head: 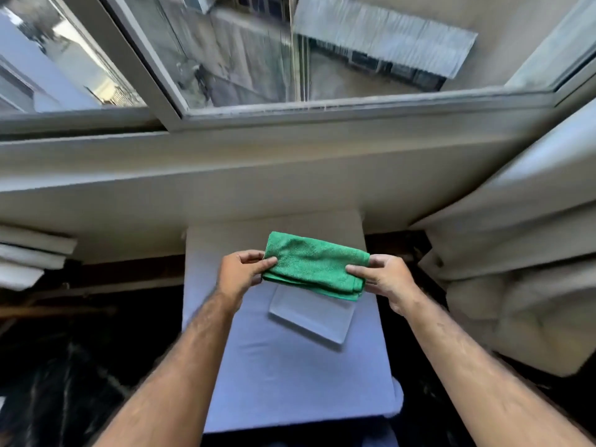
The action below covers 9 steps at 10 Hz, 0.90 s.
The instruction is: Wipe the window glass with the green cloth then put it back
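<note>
Both hands, left hand (242,273) and right hand (387,279), pinch the folded green cloth (314,266) mid-frame; whether the window glass (258,53) is wiped, can't tell.

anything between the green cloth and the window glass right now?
Head view: the green cloth, held by the left hand and right hand, is apart from the window glass; only the white sill and lower frame lie between.

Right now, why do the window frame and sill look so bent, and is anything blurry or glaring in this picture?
Head view: the wide-angle lens bows the window frame and sill; the scene through the window glass is smeared; the green cloth, held by the left hand and right hand, is fairly sharp; daylight brightens the curtain, while the floor stays dark.
</note>
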Available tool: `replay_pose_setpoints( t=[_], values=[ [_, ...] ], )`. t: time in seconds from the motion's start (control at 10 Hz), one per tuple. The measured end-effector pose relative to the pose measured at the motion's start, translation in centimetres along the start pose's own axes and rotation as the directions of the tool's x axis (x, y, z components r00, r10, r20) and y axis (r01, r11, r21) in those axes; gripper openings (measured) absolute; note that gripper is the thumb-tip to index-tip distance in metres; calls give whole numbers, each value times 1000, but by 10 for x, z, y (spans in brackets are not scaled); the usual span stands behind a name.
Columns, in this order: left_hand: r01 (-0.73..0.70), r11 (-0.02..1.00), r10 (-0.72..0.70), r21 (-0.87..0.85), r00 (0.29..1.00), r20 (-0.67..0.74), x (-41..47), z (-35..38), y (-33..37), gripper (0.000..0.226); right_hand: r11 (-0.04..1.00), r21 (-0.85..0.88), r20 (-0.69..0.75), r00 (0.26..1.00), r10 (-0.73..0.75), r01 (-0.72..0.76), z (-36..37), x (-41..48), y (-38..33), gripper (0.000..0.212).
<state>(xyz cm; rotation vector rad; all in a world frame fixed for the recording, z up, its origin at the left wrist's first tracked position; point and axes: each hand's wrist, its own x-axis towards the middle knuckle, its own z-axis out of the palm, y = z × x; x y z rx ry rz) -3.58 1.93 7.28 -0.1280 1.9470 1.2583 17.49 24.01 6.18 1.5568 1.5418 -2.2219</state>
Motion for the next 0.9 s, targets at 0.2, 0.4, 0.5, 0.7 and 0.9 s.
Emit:
replay_pose_setpoints(
  t=[0.2, 0.4, 0.5, 0.7, 0.9],
  values=[
    [81, 967, -62, 243, 995, -82, 47, 23, -105, 39, 993, -38, -88, 991, 104, -108, -1, 48, 112, 24],
    [48, 856, -5, 514, 996, -85, 80, 39, -173, 44, 954, -258, -236, 968, 88, -150, 8, 82, 185, 23],
    [2, 801, 60, 599, 995, -84, 92, 48, -184, 41, 890, -424, -256, 965, 63, -171, 14, 93, 200, 24],
    [-84, 445, 174, 892, 985, 7, 102, 56, -193, 26, 537, -796, -338, 941, -10, -280, 21, 105, 207, 48],
    [-205, 296, 302, 933, 947, 112, 97, 55, -173, 46, 248, -968, -94, 969, -229, -36, 20, 105, 171, 50]
  ],
)
